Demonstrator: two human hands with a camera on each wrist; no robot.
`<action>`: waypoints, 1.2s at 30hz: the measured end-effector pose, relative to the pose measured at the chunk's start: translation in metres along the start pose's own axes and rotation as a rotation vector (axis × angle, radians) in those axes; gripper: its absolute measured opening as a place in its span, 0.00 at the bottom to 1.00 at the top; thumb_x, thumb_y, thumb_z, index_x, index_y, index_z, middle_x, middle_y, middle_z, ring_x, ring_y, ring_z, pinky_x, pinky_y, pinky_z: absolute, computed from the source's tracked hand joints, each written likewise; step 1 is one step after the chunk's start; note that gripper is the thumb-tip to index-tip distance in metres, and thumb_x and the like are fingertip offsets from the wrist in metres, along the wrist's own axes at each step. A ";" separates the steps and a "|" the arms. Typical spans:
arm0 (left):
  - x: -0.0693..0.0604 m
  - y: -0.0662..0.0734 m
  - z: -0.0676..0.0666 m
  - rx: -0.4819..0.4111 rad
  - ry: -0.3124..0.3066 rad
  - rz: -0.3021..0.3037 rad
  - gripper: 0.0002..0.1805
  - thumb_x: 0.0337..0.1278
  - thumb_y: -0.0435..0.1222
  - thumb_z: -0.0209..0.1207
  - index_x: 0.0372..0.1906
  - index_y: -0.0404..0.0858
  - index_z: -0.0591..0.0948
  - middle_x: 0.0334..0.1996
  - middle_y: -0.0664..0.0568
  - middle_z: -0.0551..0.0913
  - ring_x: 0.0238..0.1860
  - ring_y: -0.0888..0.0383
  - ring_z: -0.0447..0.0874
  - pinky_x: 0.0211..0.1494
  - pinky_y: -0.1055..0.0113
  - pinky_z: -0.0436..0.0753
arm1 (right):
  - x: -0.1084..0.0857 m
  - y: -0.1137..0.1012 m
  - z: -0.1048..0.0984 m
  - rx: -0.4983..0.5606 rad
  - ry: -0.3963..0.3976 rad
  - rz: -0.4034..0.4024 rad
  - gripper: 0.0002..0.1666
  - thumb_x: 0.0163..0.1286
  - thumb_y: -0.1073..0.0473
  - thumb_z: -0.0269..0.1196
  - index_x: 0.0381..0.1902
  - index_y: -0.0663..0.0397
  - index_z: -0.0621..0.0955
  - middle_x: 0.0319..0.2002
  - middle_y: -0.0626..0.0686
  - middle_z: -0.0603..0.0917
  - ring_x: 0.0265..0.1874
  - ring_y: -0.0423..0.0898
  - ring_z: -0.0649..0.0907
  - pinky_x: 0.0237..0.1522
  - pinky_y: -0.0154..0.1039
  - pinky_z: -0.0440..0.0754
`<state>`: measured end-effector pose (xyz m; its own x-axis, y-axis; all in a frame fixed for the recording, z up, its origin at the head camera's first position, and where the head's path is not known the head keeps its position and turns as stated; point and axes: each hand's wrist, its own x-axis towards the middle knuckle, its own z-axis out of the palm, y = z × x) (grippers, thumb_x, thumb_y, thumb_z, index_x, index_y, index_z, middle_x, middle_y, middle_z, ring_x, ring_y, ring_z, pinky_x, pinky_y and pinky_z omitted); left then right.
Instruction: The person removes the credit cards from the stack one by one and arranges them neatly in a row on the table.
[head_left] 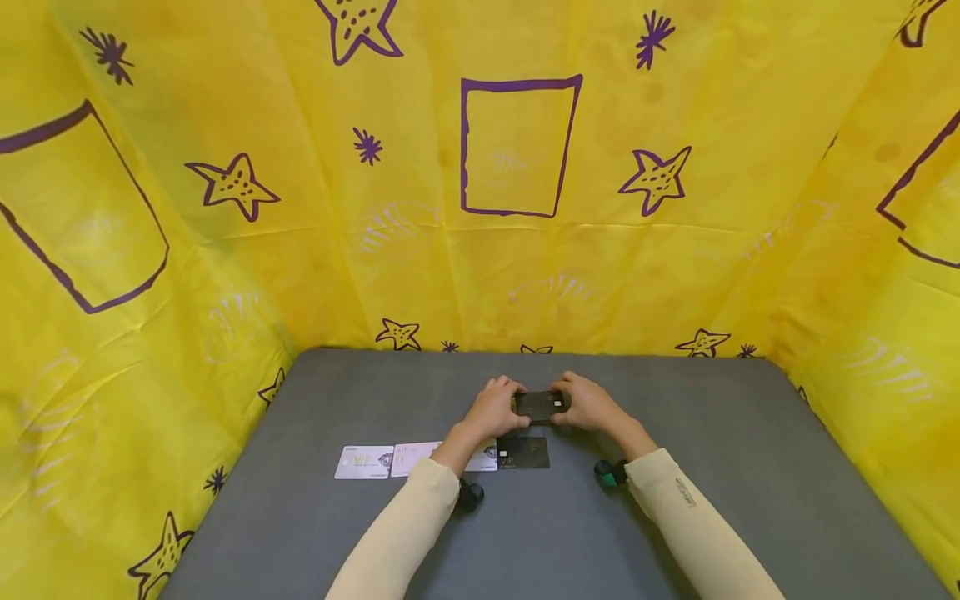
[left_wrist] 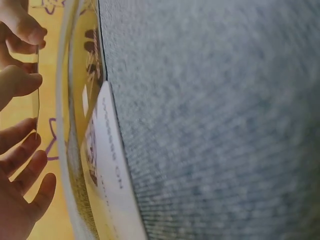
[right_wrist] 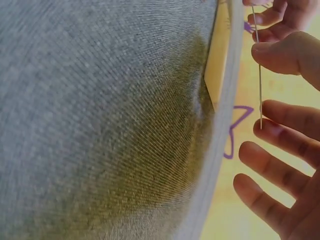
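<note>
Between both hands, a black card [head_left: 538, 406] with a small light chip mark is held above the dark table. The left hand [head_left: 497, 407] pinches its left end, and the right hand [head_left: 590, 403] pinches its right end. Seen edge-on in the right wrist view, the card [right_wrist: 260, 80] is a thin line between thumb and fingers of the right hand [right_wrist: 295, 135]. In the left wrist view, the left hand [left_wrist: 20, 130] has its thumb and fingers at the card's edge [left_wrist: 37, 102]. Just nearer the person, another black card [head_left: 525, 453] marked VIP lies flat.
White cards, among them a left one [head_left: 363, 462] and one beside it [head_left: 416, 458], lie in a row left of the flat black card, partly behind the left forearm. The grey table [head_left: 675, 392] meets a yellow patterned cloth [head_left: 517, 275] at its back and sides.
</note>
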<state>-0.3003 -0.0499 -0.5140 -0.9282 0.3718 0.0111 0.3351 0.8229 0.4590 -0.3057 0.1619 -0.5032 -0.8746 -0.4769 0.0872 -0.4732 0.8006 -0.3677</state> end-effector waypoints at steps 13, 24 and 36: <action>-0.010 0.011 -0.006 0.013 0.018 0.079 0.29 0.50 0.47 0.69 0.59 0.45 0.78 0.55 0.51 0.77 0.57 0.51 0.71 0.61 0.52 0.72 | -0.021 0.000 -0.005 0.040 0.073 -0.003 0.29 0.52 0.52 0.74 0.50 0.58 0.82 0.45 0.53 0.78 0.39 0.49 0.80 0.43 0.47 0.78; -0.021 0.021 -0.004 -0.005 0.033 0.084 0.29 0.50 0.48 0.69 0.59 0.46 0.78 0.53 0.50 0.76 0.54 0.52 0.72 0.57 0.56 0.74 | -0.037 -0.004 -0.010 0.065 0.093 0.008 0.30 0.52 0.53 0.74 0.52 0.58 0.81 0.47 0.53 0.78 0.35 0.45 0.78 0.39 0.43 0.75; -0.028 0.034 0.004 0.038 0.084 0.083 0.29 0.48 0.49 0.69 0.57 0.45 0.80 0.51 0.51 0.79 0.54 0.53 0.73 0.56 0.57 0.74 | -0.051 -0.002 -0.012 0.061 0.115 -0.012 0.29 0.51 0.54 0.74 0.50 0.60 0.82 0.46 0.54 0.78 0.31 0.42 0.73 0.34 0.38 0.72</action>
<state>-0.2628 -0.0307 -0.5026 -0.9067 0.4036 0.1226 0.4159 0.8071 0.4190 -0.2614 0.1889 -0.4961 -0.8770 -0.4387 0.1960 -0.4793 0.7697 -0.4216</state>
